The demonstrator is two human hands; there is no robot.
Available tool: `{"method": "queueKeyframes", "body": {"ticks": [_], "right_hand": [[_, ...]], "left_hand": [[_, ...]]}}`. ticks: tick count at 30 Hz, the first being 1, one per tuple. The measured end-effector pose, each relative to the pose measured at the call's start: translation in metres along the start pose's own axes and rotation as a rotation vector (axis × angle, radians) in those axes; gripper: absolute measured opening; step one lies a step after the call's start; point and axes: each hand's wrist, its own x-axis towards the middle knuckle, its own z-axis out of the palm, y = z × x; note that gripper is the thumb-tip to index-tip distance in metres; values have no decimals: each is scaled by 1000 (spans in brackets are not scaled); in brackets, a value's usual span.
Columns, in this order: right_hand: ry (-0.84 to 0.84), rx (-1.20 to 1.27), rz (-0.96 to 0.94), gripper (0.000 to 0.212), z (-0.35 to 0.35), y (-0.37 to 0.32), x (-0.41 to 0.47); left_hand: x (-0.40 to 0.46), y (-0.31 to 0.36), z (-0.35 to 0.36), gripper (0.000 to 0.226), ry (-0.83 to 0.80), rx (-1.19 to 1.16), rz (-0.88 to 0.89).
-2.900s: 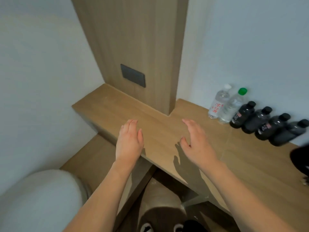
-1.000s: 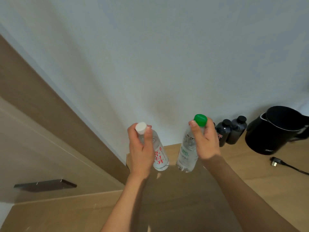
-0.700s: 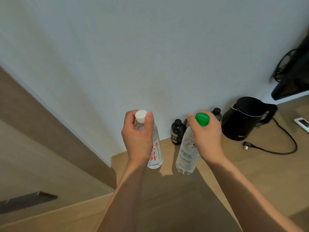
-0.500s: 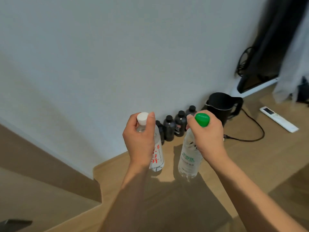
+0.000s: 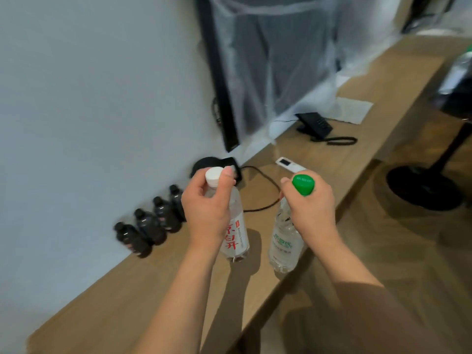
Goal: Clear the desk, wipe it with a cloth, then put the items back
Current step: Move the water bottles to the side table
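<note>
My left hand point(image 5: 207, 213) grips the neck of a clear water bottle point(image 5: 236, 238) with a white cap and red lettering, held above the wooden desk point(image 5: 132, 290). My right hand point(image 5: 311, 208) grips a second clear bottle point(image 5: 283, 247) with a green cap and green label, also lifted, near the desk's front edge. Both bottles hang upright. A light grey cloth point(image 5: 350, 111) lies flat on the desk far to the right.
Several small black bottles point(image 5: 150, 223) stand in a row against the wall. Behind my left hand sits a black kettle point(image 5: 212, 163) with its cord point(image 5: 265, 190). A white remote point(image 5: 288, 164), a black desk phone point(image 5: 315, 125) and a plastic-covered screen point(image 5: 268, 60) lie further along. A black stand base point(image 5: 421, 185) rests on the floor.
Both hands took a bottle off the desk by the wall and lifted it. My view has swung right along the desk, bringing the phone, cloth and covered screen into sight.
</note>
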Motion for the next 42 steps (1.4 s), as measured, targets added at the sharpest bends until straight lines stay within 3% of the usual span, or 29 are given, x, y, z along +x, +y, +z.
{"method": "queueKeyframes", "body": {"ticks": [8,14,20,33,42], "right_hand": [[226,-84,23,21,-193,45,43],[380,-66,64,23,-291,65,64],[439,-81,156,22,-354,100,93],[341,-199,174,16,-440,170,304],[463,-126,236,14,-541,206,420]], "left_hand": [[-68,40,184,33,-220,-46,32],[-100,69,291,23,-360,-149,10],[-122,73,382,22,-539,-207,50],[-64,25,620,23,-602,-153,-33],[-48,31,795,40,-672,-178,74]]}}
